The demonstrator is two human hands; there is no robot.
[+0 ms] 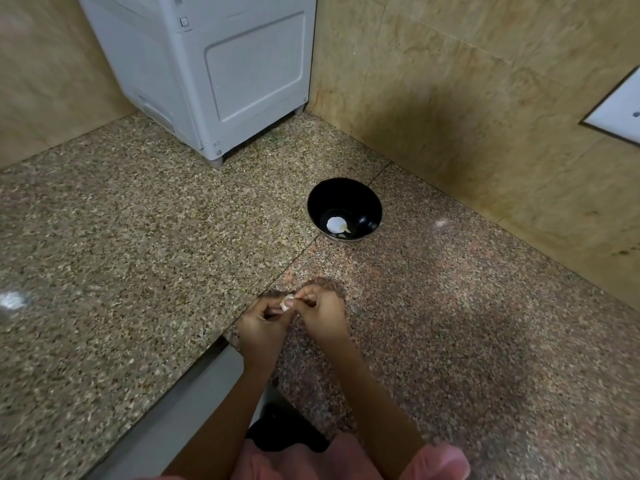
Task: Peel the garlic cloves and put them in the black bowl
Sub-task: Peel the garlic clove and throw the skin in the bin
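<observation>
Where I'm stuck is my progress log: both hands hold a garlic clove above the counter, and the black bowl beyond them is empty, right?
The head view shows the black bowl is not empty: a white piece lies in its bottom. Otherwise right: left hand and right hand hold a garlic clove above the counter.
</observation>
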